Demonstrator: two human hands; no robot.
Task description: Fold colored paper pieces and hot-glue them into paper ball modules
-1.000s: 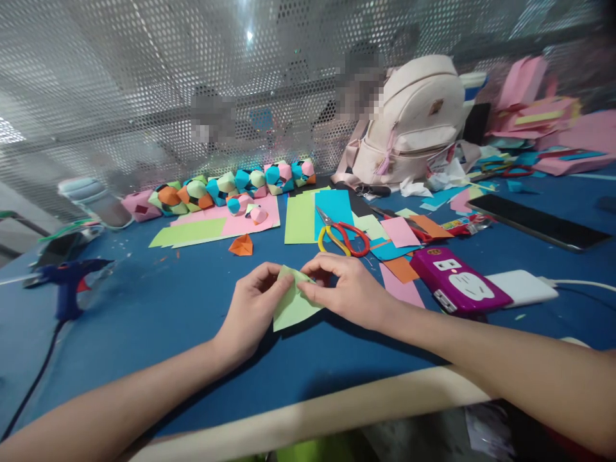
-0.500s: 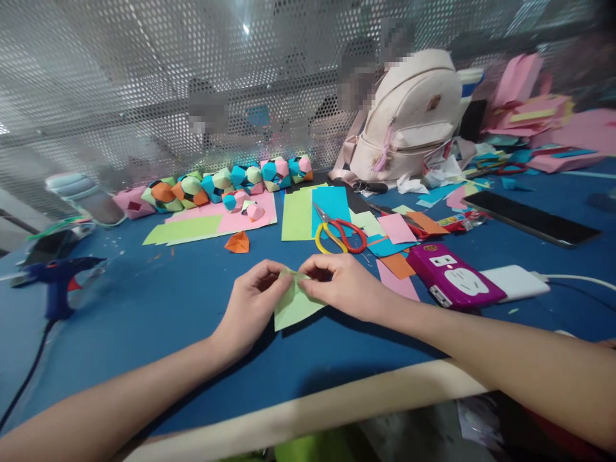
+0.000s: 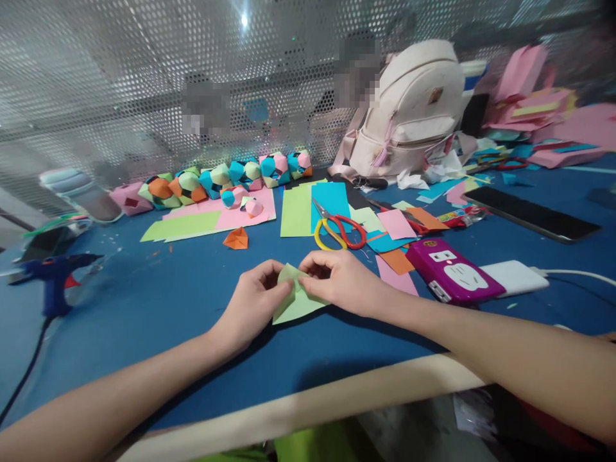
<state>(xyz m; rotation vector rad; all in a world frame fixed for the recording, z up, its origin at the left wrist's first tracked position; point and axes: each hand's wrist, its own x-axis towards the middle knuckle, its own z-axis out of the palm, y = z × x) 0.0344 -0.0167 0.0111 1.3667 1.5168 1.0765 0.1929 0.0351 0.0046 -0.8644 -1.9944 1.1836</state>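
A light green sheet of paper (image 3: 299, 304) is held between my two hands, just above the blue table. My left hand (image 3: 255, 296) pinches its left side between thumb and fingers. From the other side, my right hand (image 3: 339, 282) grips it with the thumb on top. Part of the paper's upper edge stands up between the thumbs; its right part is hidden by my right hand. Beyond my hands lie a small folded orange paper piece (image 3: 236, 239) and scissors (image 3: 338, 232) with one red and one yellow handle.
A blue glue gun (image 3: 56, 277) stands at the left. A row of folded paper balls (image 3: 212, 184) lines the back, near a pale backpack (image 3: 409, 115). Paper squares (image 3: 396, 224), a purple power adapter (image 3: 457, 273) and a phone (image 3: 532, 213) lie at the right.
The upper edge of the green paper now stands up more between my thumbs. Both hands keep their hold in nearly the same place. The view has shifted slightly.
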